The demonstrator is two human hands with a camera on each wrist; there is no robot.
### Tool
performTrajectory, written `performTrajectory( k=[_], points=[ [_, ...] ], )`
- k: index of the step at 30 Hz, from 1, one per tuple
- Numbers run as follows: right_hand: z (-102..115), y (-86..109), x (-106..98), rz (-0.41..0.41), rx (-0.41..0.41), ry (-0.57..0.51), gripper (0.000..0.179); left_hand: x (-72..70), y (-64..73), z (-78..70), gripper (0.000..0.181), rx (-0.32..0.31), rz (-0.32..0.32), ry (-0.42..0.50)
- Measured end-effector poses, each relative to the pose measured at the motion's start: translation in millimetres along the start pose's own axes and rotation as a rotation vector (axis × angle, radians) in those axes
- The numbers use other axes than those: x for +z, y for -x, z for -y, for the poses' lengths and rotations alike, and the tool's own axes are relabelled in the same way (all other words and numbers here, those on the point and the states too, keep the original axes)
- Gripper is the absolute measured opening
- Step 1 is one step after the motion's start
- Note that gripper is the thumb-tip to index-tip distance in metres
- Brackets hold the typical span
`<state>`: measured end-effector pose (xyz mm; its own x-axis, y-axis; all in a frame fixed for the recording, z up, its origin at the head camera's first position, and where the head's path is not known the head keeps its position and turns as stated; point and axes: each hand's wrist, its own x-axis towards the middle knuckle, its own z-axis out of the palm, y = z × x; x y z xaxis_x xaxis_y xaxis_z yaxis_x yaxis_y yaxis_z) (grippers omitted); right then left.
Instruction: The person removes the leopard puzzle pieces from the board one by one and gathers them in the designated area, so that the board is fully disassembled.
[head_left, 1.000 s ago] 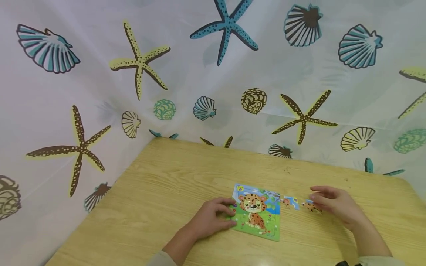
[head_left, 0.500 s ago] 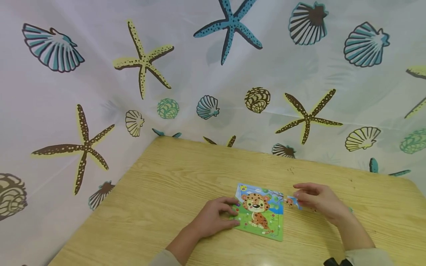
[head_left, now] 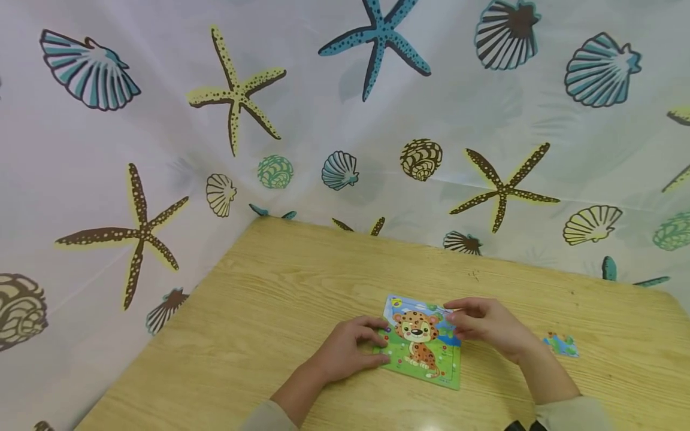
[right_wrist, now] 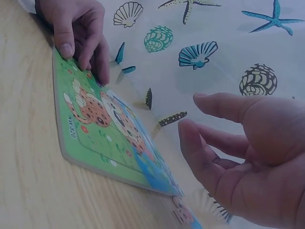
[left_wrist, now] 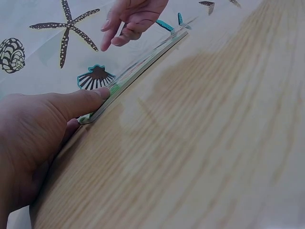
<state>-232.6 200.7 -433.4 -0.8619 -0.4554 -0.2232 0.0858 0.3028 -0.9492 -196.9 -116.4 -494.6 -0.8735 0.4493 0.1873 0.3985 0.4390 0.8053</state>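
Observation:
A square leopard jigsaw puzzle in its backing board lies on the wooden table, also seen in the right wrist view as a green-edged puzzle board. My left hand rests on its left edge, thumb and fingertips spread along the border. In the left wrist view, the left thumb presses on the board's rim. My right hand is over the upper right corner, thumb and forefinger apart with nothing between them. A loose puzzle piece shows beside that corner; the hand hides it in the head view.
More loose puzzle pieces, blue, green and spotted, lie on the table to the right of my right forearm. A white curtain printed with starfish and shells stands along the table's back and left edges.
My right hand has moved left, from the loose pieces to the board's upper right corner, uncovering pieces farther right. My left hand stays on the board's left edge.

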Motion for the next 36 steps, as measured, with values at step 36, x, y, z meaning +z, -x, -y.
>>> performTrajectory(
  k=[36],
  points=[
    [6.2,-31.1,72.3,0.024,0.038,0.069,0.05,-1.8,0.7,-4.7,0.019,0.031,0.004,-0.041]
  ],
)
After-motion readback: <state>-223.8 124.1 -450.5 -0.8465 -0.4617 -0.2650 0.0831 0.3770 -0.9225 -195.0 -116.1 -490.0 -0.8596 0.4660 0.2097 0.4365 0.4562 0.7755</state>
